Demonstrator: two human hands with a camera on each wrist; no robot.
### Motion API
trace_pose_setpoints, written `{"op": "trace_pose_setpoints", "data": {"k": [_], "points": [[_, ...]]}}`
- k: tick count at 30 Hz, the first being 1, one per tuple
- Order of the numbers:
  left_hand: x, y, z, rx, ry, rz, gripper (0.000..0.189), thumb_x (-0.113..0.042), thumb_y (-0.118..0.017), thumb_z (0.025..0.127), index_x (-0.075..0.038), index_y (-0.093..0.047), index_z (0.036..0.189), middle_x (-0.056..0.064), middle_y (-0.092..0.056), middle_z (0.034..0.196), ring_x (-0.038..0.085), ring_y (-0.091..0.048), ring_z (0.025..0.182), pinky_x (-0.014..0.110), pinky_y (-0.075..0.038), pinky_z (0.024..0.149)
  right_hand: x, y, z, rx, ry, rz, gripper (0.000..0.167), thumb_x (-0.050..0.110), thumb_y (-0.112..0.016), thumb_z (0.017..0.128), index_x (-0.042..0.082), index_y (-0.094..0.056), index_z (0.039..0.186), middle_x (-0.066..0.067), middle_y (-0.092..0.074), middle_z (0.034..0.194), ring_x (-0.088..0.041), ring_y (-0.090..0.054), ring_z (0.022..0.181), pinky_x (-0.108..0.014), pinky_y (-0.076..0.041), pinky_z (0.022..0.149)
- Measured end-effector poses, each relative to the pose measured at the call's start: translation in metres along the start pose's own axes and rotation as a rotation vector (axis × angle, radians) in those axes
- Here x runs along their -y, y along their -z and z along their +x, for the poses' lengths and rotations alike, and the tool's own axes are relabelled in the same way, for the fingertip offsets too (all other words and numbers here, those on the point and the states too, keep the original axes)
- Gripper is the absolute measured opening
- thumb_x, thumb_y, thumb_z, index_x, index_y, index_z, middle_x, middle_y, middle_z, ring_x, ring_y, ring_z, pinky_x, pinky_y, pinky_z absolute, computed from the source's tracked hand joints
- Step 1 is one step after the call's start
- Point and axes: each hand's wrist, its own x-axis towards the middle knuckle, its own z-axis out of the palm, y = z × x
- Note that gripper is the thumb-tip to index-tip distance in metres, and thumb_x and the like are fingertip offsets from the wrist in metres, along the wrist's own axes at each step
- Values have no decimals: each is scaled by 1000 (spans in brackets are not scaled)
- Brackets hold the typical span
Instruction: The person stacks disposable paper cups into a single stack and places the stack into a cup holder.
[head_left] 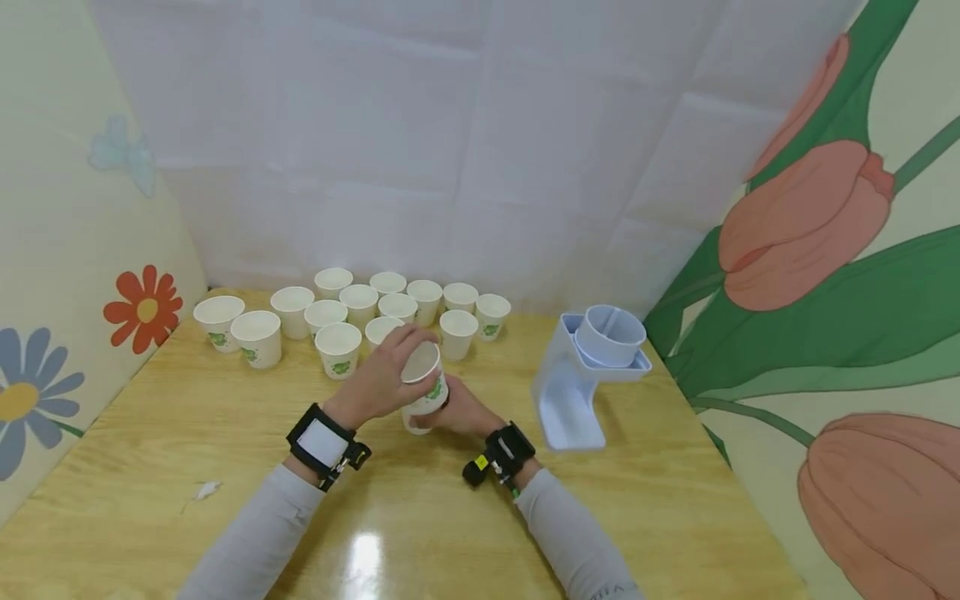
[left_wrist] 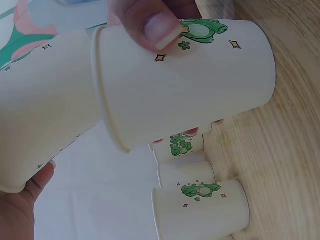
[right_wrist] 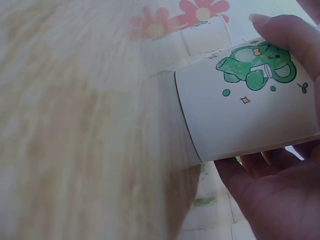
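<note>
My left hand (head_left: 386,377) grips an upper paper cup (head_left: 432,398) with its mouth tilted upward. Beneath it, my right hand (head_left: 467,407) holds a second white paper cup (right_wrist: 235,117) printed with a green cartoon bear. That lower cup (left_wrist: 200,87) has its base close over the wooden table in the right wrist view. The upper cup (left_wrist: 45,105) leans over the lower one's rim in the left wrist view, a left fingertip at its side. The right thumb (left_wrist: 160,30) presses the lower cup's wall; the lower cup's inside is hidden.
Several matching paper cups (head_left: 338,348) stand upright in loose rows behind my hands. A pale blue plastic stand (head_left: 570,408) bearing a round container (head_left: 611,337) is to the right. A small white scrap (head_left: 207,490) lies on the table (head_left: 420,533) at left. Walls border the table's back and sides.
</note>
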Motion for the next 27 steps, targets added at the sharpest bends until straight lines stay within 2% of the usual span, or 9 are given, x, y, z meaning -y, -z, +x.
{"op": "trace_pose_setpoints", "data": {"k": [6,18,27], "points": [[2,-6,-7,34,9,31,44,-27,-75,89,-7,-60,126,10,-59,123,25,-58,111,42,-54,90,-2,-4,-3,14,-1,-14,70,6,-86,79,8,-52,140,-7,-60,137,-18,-58,120,-37,-44,106],[9,-19,-13,63,26,30,41,-27,-77,86,-7,-62,119,7,-61,115,21,-58,105,40,-55,87,0,-5,-2,-9,29,-96,71,9,-86,78,6,-52,140,-9,-62,134,-18,-57,119,-34,-45,104],[14,-28,-10,77,35,56,38,-31,-76,87,-7,-65,114,6,-60,112,21,-58,102,39,-54,87,0,-1,-3,4,45,-51,67,5,-82,81,4,-51,140,-11,-61,134,-15,-57,116,-32,-46,103]]}}
